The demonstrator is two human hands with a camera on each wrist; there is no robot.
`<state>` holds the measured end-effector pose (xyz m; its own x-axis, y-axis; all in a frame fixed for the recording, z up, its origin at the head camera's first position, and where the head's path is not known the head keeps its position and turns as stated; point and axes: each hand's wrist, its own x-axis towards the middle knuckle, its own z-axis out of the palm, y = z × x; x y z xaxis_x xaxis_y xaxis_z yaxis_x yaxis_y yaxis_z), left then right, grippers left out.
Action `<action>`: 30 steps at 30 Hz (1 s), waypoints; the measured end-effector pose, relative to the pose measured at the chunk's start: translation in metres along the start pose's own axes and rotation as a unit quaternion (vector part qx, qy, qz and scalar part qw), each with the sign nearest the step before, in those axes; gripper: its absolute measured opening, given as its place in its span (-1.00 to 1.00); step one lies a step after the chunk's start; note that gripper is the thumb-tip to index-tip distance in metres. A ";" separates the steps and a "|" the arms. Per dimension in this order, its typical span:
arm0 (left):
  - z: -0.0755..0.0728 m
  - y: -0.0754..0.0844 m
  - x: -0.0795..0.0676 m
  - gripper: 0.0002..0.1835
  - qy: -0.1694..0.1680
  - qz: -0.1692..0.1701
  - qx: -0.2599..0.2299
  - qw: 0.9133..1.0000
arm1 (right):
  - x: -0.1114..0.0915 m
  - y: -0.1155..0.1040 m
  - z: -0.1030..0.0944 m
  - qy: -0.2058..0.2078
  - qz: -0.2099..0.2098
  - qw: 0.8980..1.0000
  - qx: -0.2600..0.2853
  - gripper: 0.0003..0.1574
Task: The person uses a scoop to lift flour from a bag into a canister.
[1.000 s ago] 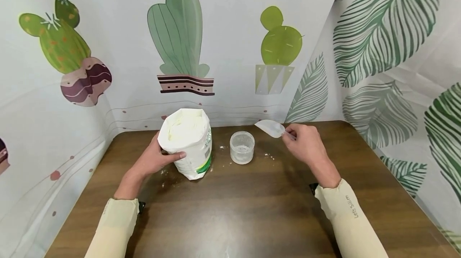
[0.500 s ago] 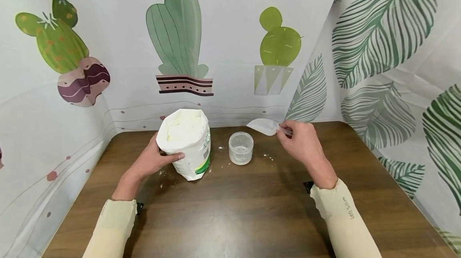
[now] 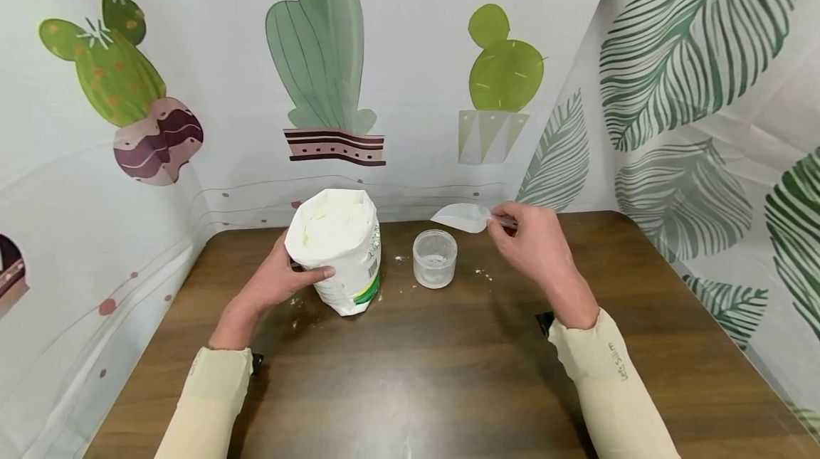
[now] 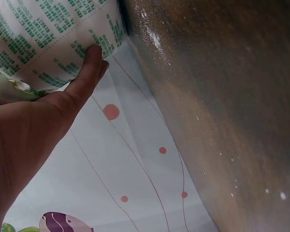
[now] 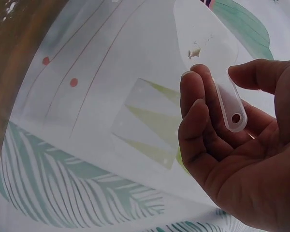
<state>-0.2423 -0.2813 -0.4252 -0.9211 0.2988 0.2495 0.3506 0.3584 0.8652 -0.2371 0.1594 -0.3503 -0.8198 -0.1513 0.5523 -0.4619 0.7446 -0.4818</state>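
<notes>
My left hand grips a white paper bag of pale powder by its left side, thumb across the front. The bag stands open at the top, tipped slightly, filled nearly to its rim with powder. In the left wrist view, fingers press the bag's green-printed side. My right hand pinches the handle of a translucent plastic scoop, held up behind and above a small clear round jar. A little powder shows in the jar's bottom. The right wrist view shows a small powder clump in the scoop's bowl.
A brown wooden table carries everything. Spilled powder specks lie right of the jar, with more near the bag. Behind the table's back edge hangs a white cloth printed with cacti and leaves.
My right hand has carried the scoop leftward, from right of the jar to just behind and above it. My left hand keeps its hold on the bag. The head view has shifted slightly.
</notes>
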 end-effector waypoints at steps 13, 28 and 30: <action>-0.001 0.002 -0.006 0.06 0.008 -0.015 0.010 1.000 | 0.006 -0.013 0.010 0.001 -0.016 1.000 0.027 -0.79; 0.000 0.001 -0.004 0.05 0.014 -0.020 0.014 1.000 | 0.016 -0.034 0.018 0.004 -0.046 0.998 0.052 -0.78; 0.002 0.002 -0.003 0.04 0.013 -0.013 0.009 1.000 | 0.018 -0.037 0.019 0.004 -0.047 0.997 0.056 -0.78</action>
<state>-0.2389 -0.2796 -0.4250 -0.9342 0.2660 0.2378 0.3286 0.3823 0.8636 -0.2408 0.1171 -0.3354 -0.7694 -0.2114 0.6027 -0.5709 0.6508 -0.5005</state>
